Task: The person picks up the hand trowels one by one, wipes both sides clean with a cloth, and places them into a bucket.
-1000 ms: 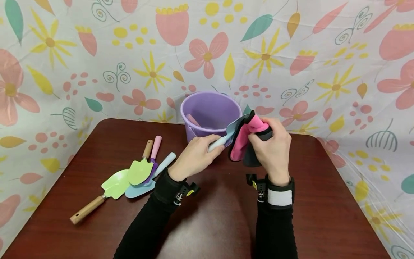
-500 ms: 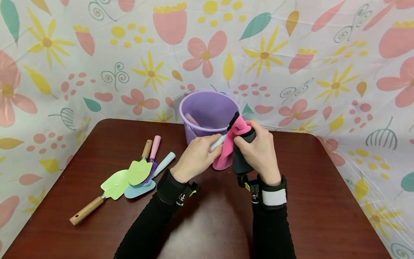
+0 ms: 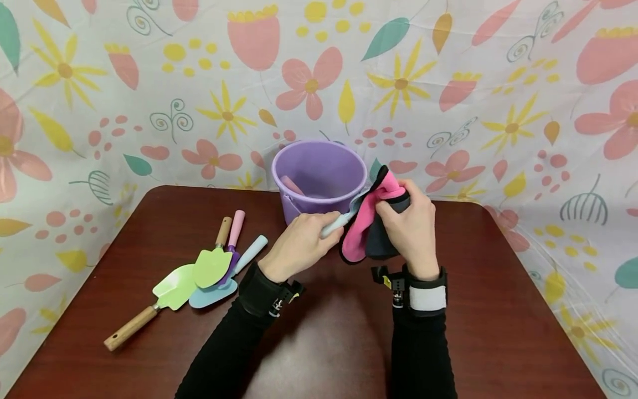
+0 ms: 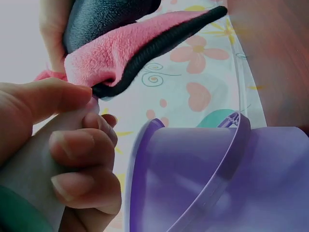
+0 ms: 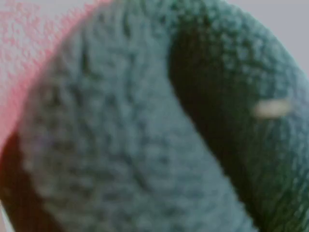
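Note:
My left hand [image 3: 299, 244] grips the pale blue handle of a garden trowel [image 3: 336, 224] in front of the bucket, its blade pointing up and right. In my right hand [image 3: 412, 233] is a bunched cloth [image 3: 360, 233], pink on one side and dark grey on the other, with black edging. The cloth lies against the trowel's blade and hides most of it. In the left wrist view, the fingers [image 4: 79, 150] curl round the handle, with the cloth [image 4: 104, 58] right at the thumb tip. Grey cloth [image 5: 111, 125] fills the right wrist view, blurred.
A purple bucket [image 3: 319, 206] stands behind the hands, with a pink handle [image 3: 291, 185] inside it. To the left lie a large green trowel [image 3: 176, 287], a smaller green one [image 3: 211, 269], a pink-handled purple tool [image 3: 236, 228] and a light blue trowel [image 3: 214, 295], overlapping on the brown table [image 3: 329, 354].
My right hand slid the cloth left and down along the trowel to the handle, then back right and up along the blade. The left hand keeps its grip, nearly still.

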A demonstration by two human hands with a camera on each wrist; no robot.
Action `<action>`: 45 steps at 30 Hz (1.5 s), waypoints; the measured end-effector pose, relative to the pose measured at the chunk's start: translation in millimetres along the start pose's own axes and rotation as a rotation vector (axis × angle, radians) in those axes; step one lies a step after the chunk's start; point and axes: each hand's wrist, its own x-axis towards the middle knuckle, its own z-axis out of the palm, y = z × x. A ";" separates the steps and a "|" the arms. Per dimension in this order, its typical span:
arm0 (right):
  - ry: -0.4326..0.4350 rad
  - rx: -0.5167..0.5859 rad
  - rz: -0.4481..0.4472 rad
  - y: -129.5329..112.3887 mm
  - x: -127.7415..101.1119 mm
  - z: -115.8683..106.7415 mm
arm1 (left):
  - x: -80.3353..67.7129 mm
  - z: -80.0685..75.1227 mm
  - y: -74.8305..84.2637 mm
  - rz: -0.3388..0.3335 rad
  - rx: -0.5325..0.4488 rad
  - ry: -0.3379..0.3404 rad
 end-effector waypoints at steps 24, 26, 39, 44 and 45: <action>0.003 -0.079 0.044 9.1 4.6 -1.4 | 2.2 -8.0 -8.8 0.034 -0.022 -0.026; -0.041 -0.105 0.045 9.1 3.1 0.4 | 1.7 -7.3 -9.5 0.027 -0.019 -0.020; -0.215 0.068 -0.006 2.3 -0.9 -0.6 | 0.4 -12.3 -13.2 -0.045 -0.181 0.084; -0.090 0.310 0.098 3.5 -0.4 -5.1 | -1.0 -14.9 -11.3 -0.068 -0.287 0.098; -0.055 0.369 0.115 3.7 0.1 -5.4 | -1.0 -15.1 -10.9 -0.065 -0.294 0.101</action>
